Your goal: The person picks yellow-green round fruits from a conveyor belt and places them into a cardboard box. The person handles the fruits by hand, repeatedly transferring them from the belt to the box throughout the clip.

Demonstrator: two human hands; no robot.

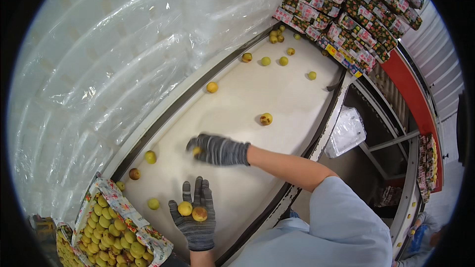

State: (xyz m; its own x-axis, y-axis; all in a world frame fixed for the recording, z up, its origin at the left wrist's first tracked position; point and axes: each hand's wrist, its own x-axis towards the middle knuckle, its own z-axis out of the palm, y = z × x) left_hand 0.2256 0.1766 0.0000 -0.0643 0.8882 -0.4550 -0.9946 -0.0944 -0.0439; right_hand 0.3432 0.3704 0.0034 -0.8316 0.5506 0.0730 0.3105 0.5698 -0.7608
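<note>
My left hand (196, 226), in a grey striped knit glove, lies palm up over the white conveyor belt (237, 100). On its palm rest two small fruits, a yellow fruit (184, 208) and a browner, blemished fruit (199, 214). Just above it in the view is my right hand (219, 150), gloved alike and blurred at the fingertips. A small yellow fruit (197, 151) shows between its curled fingers. Left of my hands, a green fruit (150, 157), a brown-patched fruit (134, 174) and another green fruit (153, 203) sit on the belt.
A printed carton (124, 202) full of green-yellow fruit stands at lower left. More fruit, including a blemished one (266, 119), dots the belt. Plastic-wrapped stacks (111, 63) line the far side. Printed cartons (334, 15) are piled at upper right. Another person's hand (413, 230) appears at lower right.
</note>
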